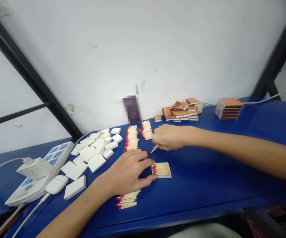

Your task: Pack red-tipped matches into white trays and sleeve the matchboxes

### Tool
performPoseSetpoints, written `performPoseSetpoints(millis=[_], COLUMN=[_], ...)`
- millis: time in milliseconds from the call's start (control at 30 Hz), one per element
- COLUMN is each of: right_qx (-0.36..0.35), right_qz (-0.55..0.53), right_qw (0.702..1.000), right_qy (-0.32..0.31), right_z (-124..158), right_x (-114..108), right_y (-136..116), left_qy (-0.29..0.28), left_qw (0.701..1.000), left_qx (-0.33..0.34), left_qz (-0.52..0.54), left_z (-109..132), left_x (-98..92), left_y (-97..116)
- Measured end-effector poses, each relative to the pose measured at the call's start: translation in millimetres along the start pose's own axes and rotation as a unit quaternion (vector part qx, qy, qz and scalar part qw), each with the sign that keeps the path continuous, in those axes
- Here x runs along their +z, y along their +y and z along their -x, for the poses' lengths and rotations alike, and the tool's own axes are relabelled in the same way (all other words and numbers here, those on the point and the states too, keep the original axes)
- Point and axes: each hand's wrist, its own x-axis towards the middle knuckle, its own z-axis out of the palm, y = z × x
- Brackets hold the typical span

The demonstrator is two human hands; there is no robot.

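Note:
A white matchbox tray (168,170) lies flat on the blue table, partly filled with red-headed matches. Its left end sits between the thumb and index finger of my left hand (128,172), which steadies it. My right hand (169,137) is just above and behind the tray, pinching a few matches (154,148) whose red heads point down and to the left. Beyond my left hand runs a long row of matches (132,137); a shorter row (146,130) stands beside my right fingertips. More matches (126,200) show below my left palm, which covers part of them.
White empty trays (93,153) lie heaped at left, near a power strip (58,155) with a charger (35,168), a white earbud case (57,184) and cables. Along the wall are a pile of brown matchbox sleeves (182,110) and a neat stack of matchboxes (228,109).

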Motion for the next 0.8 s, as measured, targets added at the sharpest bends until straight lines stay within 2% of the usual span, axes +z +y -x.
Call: performPoseSetpoints(millis=[267,367,467,567,800], right_qx=[-0.068,-0.098,-0.118,-0.122,-0.047], right_qz=[-0.114,-0.182,-0.205,-0.166,-0.014], right_qw=[0.991,0.978,0.970,0.978,0.998], right_qy=[-0.012,-0.030,-0.049,-0.045,-0.029], right_z=[6,11,13,15,21], right_x=[-8,-14,-20,-23,-21], right_y=[22,20,9,-6,-34], left_qy=[0.008,0.011,0.011,0.010,0.003], left_qw=[1.000,1.000,1.000,1.000,1.000], left_qx=[-0.015,-0.020,-0.023,-0.023,-0.023], left_qz=[-0.002,-0.008,-0.008,-0.001,0.014], left_z=[0,0,-1,-1,-1], left_x=[-0.9,-1.7,-2.4,-2.3,-0.9], left_y=[0,0,0,0,-1])
